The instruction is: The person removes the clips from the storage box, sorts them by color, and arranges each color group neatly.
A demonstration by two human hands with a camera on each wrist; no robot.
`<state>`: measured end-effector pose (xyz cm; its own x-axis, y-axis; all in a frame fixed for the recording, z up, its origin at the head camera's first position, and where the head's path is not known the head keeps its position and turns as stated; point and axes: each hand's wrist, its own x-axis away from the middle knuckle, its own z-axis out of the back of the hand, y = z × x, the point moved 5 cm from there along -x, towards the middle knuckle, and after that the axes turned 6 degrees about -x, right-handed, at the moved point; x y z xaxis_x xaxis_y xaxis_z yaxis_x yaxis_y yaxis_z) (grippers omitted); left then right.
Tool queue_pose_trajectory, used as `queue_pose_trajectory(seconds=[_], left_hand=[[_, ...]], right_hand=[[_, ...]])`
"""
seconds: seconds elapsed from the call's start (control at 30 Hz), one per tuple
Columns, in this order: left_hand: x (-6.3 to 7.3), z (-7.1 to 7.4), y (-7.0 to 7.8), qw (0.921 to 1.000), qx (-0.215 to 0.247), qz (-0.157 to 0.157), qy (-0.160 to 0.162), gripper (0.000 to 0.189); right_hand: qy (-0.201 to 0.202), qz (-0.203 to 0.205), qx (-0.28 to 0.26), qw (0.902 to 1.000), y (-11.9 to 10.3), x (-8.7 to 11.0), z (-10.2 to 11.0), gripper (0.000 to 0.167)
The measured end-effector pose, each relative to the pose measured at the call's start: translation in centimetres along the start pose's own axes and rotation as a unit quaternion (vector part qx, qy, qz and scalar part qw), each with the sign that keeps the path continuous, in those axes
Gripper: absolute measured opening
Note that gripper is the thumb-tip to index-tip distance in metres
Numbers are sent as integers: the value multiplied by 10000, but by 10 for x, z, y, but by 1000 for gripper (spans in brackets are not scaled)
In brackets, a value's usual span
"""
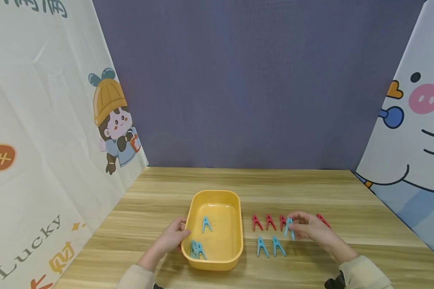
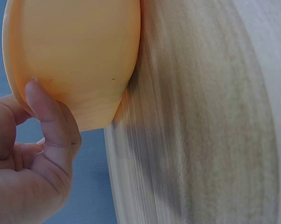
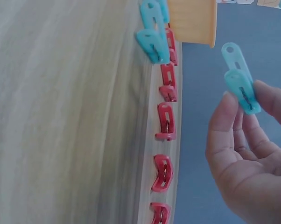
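Right hand (image 1: 309,229) pinches blue clothespin (image 3: 244,91) between thumb and fingers, raised above wooden table (image 1: 296,275), near red clothespins (image 1: 269,219); in head view, joined end points away from person, spread legs toward person, long axis roughly front to back. Left hand (image 1: 171,237) grips left rim of yellow tray (image 1: 217,265), thumb over edge, other blue clothespins (image 1: 205,221) inside

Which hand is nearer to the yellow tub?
Left. The left hand grips the yellow tub at its rim; the right hand is apart, to its right, pinching a light-blue clothespin.
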<state>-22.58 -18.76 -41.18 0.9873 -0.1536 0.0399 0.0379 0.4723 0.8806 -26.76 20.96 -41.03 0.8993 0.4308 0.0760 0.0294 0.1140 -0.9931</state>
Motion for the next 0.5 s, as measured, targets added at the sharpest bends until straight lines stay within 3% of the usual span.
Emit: queue_pose_trajectory(seconds=[0.5], left_hand=[[-1,0,0,10000,31,-43,-14,33]], right_hand=[[151,-105,337,9993,12,-1,4,50]])
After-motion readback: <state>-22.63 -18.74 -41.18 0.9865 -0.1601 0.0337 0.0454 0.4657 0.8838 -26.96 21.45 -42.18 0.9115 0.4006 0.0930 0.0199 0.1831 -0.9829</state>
